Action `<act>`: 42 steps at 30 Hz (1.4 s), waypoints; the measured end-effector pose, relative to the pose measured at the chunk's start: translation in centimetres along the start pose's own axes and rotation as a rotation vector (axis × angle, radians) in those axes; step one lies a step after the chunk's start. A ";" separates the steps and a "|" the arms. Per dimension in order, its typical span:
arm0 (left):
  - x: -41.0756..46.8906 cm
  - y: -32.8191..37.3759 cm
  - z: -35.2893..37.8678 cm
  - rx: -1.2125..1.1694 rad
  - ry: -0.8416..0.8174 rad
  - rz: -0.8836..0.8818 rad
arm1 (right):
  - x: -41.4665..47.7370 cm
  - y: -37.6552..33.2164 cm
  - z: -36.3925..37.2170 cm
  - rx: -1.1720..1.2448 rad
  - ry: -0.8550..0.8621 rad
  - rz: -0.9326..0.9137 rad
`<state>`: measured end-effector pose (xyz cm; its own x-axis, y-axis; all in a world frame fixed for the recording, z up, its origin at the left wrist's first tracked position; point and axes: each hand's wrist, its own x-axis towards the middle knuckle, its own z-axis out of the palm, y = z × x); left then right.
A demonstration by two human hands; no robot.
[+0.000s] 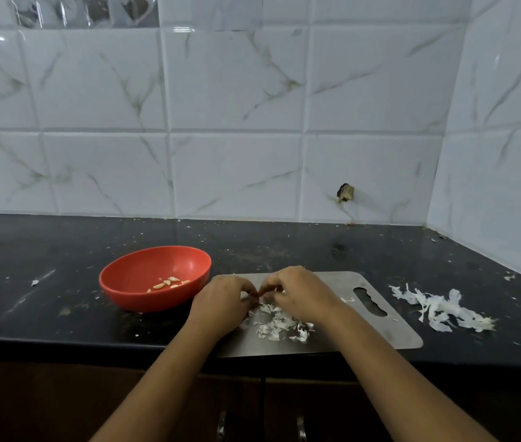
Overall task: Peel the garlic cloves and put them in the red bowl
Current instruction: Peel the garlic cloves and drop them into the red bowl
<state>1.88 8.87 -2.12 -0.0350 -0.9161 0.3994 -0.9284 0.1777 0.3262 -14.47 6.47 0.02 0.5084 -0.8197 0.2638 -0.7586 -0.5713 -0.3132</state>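
Left hand (220,299) and right hand (299,293) pinch a mostly hidden clove (262,294); slippery, it could pop out — into the peelings (281,327) or off the bench (61,317).

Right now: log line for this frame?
peeling | left hand, right hand: pinching clove over board | red bowl: peeled cloves inside | skins: board, counter

red bowl (131,275) just left of hands (262,293), peel heap (441,309) right, bare counter (284,247) behind
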 end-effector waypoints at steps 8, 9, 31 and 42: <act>0.8 0.2 1.5 0.101 0.064 0.041 | 0.7 -0.9 0.3 -0.160 0.028 0.050; 0.8 0.0 1.8 0.103 0.068 0.061 | 0.7 -0.9 0.4 -0.150 0.039 0.052; 1.3 1.1 1.3 0.047 0.494 0.437 | -0.1 2.3 1.3 0.679 0.214 -0.005; 1.1 1.4 1.4 0.040 0.466 0.429 | -0.6 2.1 1.2 0.694 0.239 -0.035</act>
<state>0.05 7.61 -2.38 -0.2505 -0.5118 0.8218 -0.8809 0.4726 0.0258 -15.92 5.70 -1.91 0.3646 -0.8147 0.4510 -0.2712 -0.5562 -0.7856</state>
